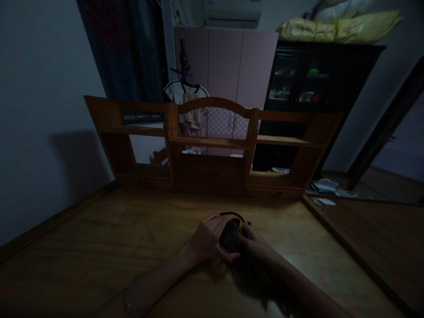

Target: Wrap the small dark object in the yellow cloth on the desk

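Note:
Above the wooden desk top [132, 238], a dark rounded object with yellow parts [231, 235] is held between both hands; the dim light hides its exact kind. My left hand [208, 234] wraps round its left side, thumb underneath. From the right, my right hand [254, 242] grips the yellow edge with bent fingers. A thin black cord or strap arches over the object's far side, and a small dark knob shows just beyond my right hand. Shadow darkens the desk below the hands.
Along the desk's far edge stands a wooden shelf unit [212, 142] with open compartments. A white wall [49, 110] borders the left side. Papers and bags [326, 187] lie beyond the right edge. Pink wardrobe doors [225, 66] and a dark cabinet [331, 88] are behind.

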Tool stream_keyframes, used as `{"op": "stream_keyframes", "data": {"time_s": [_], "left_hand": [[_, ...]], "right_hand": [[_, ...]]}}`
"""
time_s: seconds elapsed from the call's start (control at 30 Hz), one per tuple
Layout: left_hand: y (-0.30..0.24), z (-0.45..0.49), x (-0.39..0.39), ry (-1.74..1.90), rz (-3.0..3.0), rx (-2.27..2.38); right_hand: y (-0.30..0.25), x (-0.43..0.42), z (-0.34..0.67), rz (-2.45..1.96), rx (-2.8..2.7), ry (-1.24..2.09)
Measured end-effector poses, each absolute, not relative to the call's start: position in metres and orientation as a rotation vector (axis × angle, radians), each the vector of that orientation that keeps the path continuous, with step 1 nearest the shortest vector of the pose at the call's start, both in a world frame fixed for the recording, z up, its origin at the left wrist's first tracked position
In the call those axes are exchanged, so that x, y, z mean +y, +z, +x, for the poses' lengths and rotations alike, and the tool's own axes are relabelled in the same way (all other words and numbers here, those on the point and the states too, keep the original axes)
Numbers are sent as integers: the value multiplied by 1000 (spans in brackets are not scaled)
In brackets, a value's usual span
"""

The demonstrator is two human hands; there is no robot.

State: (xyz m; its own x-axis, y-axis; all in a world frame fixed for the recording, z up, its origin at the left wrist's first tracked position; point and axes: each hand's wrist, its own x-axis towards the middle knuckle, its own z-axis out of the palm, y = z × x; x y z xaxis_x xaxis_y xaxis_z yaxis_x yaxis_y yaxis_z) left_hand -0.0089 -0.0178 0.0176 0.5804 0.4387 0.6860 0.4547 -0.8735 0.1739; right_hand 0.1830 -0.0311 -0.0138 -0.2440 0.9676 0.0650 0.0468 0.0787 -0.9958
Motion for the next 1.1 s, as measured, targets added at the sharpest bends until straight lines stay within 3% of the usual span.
{"op": "stream_keyframes", "data": {"time_s": [0.33, 0.63, 0.77, 1.1], "left_hand": [[14, -10, -18, -1217, -2740, -644], [16, -13, -15, -1110, -2761, -689], [14, -15, -15, -1106, -2746, -742], [20, -15, -13, -1118, -2782, -875]], "right_hand": [[-5, -30, 193, -1133, -2005, 659], [-2, -32, 194, -1190, -2022, 525], [3, -33, 191, -1211, -1908, 578], [-4, -17, 194, -1226, -1434, 1076]]}}
